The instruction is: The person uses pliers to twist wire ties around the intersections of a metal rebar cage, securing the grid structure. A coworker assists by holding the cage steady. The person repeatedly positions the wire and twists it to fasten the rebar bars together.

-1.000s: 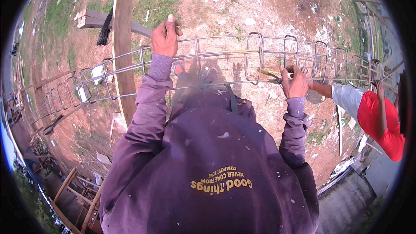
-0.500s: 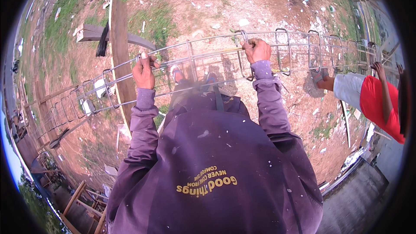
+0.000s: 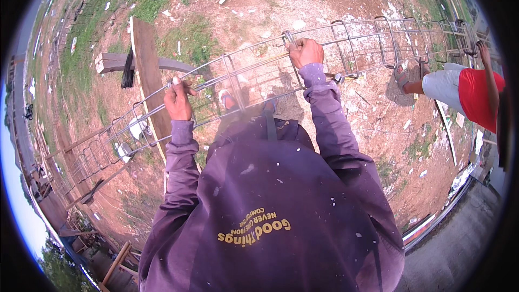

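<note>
A long cage of steel rebar (image 3: 232, 79), with rectangular stirrups along its rods, stretches from the lower left to the far right in front of me. My right hand (image 3: 307, 53) is closed around a stirrup (image 3: 288, 38) at the top of the cage. Lower and to the left, my left hand (image 3: 179, 100) has its thumb up and its fingers curled over the rods, closed on the cage. Between the hands, thin rods run lengthwise inside the stirrups.
Under the cage at left stands a wooden board (image 3: 145, 65) with a crosspiece (image 3: 112, 62); a black bundle of strands (image 3: 128, 71) hangs there. At far right a person in a red shirt (image 3: 478, 94) reaches to the cage's end. Litter is scattered over grassy dirt.
My right hand and the stirrup it grips have shifted left and slightly up in view. My left hand sits slightly lower. The cage slants more, with its right side higher.
</note>
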`<state>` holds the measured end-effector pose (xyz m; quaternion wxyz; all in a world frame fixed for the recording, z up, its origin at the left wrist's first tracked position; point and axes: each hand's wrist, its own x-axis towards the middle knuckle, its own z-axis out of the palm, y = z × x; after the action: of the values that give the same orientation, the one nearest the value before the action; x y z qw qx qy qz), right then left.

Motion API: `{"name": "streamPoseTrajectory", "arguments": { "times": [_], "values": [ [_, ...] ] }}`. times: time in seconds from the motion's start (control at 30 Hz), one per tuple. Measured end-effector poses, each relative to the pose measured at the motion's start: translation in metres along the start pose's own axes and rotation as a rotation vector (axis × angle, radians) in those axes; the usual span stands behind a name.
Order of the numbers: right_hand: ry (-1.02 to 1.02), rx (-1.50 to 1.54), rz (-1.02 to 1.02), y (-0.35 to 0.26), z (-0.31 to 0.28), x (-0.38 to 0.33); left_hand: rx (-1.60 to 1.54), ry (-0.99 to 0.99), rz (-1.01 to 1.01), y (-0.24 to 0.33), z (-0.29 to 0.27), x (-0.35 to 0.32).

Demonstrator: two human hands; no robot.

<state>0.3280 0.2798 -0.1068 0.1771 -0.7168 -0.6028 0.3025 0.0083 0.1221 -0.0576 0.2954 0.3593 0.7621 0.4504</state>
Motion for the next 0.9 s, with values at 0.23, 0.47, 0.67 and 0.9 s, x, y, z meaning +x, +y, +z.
{"name": "streamPoseTrajectory", "arguments": {
  "times": [0.23, 0.47, 0.67, 0.9],
  "values": [
    [-0.047, 0.048, 0.050, -0.001, -0.007, -0.003, -0.036, 0.006, 0.090, 0.019, 0.007, 0.002],
    [-0.345, 0.514, -0.263, -0.070, -0.019, -0.081, -0.320, 0.159, 0.186, 0.054, 0.015, -0.005],
    [-1.221, 1.006, -0.142, -0.122, 0.016, -0.149, -0.487, 0.190, 1.029, 0.094, 0.022, 0.019],
    [-0.353, 0.524, -0.904, -0.112, 0.003, -0.118, -1.220, -0.272, 0.079, 0.113, -0.013, 0.019]
  ]
}}
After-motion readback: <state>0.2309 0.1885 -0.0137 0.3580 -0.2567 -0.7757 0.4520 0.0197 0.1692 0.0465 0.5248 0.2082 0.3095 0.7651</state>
